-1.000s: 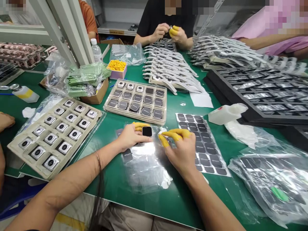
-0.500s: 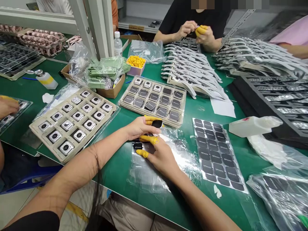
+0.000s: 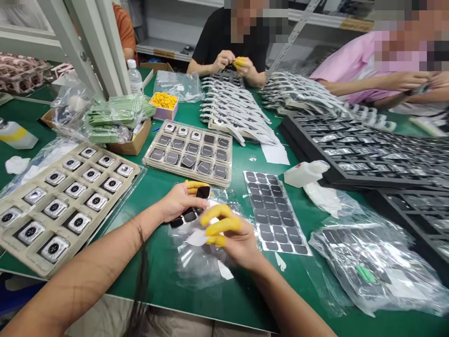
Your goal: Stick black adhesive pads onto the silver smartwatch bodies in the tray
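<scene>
Beige plastic forms the tray [image 3: 128, 182] at the left of the frame, its pockets likely there to hold the watch bodies [image 3: 75, 189] apart, backs up. At the centre, the left hand [image 3: 178, 202] grips a watch [image 3: 203, 192] between thumb and yellow-covered fingers, dark face showing, probably by its edges to leave that face free. The watch sits at this hand's fingertips, just above the right hand's raised fingers. Below both, clear film [image 3: 196, 269] lies on the table [image 3: 140, 274], perhaps as a clean rest. The right hand [image 3: 207, 229], blurred, seems to pinch a white scrap [image 3: 196, 239]; how firmly, I cannot tell. Right of centre, the sticker sheet [image 3: 270, 216] lies flat near that hand, presumably for easy reach.
</scene>
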Tool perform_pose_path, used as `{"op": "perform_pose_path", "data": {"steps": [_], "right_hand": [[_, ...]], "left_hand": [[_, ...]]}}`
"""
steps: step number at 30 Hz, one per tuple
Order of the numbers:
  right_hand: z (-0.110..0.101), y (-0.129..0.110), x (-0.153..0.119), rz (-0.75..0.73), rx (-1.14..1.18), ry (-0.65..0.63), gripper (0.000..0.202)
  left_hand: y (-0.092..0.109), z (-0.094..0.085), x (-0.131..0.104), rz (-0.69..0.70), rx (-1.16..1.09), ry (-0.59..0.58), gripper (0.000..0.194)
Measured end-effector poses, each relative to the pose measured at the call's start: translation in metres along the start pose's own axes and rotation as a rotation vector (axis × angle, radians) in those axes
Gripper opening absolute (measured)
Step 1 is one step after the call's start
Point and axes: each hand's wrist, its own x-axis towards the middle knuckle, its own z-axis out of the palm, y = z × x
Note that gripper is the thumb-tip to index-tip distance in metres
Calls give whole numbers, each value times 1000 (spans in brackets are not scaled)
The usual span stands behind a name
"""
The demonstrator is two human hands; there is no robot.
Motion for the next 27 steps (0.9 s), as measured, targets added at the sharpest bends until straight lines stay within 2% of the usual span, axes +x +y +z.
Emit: {"op": "perform_pose_path", "data": {"steps": [2, 5, 7, 9, 11, 16, 20, 23, 24, 27], "right_hand": [[-20, -10, -1, 212, 159, 83, 11], [-38, -4, 1, 483, 161, 330, 31], [-39, 9, 5, 589, 160, 433, 41], [-32, 22, 7, 653, 204, 455, 44], [-25, 31, 9, 696, 266, 436, 44], [-15, 34, 8, 714, 362, 423, 43], [-14, 34, 8, 709, 383, 437, 43], [-13, 36, 8, 716, 387, 449, 43], [-13, 37, 7, 721, 388, 451, 43], [-13, 39, 6, 717, 389, 451, 42]], "left_hand": [[-5, 2, -1, 28, 106, 47, 58], [-15, 6, -3, 87, 365, 102, 61], [-19, 8, -5, 141, 601, 134, 51], [-20, 11, -6, 180, 810, 160, 28], [-19, 13, -8, 193, 940, 176, 14], [-15, 17, -8, 206, 1063, 173, 8], [-15, 17, -8, 230, 1062, 158, 12], [-15, 17, -8, 232, 1055, 150, 41], [-14, 17, -8, 232, 1061, 151, 45], [-14, 18, -9, 234, 1094, 158, 32]]}}
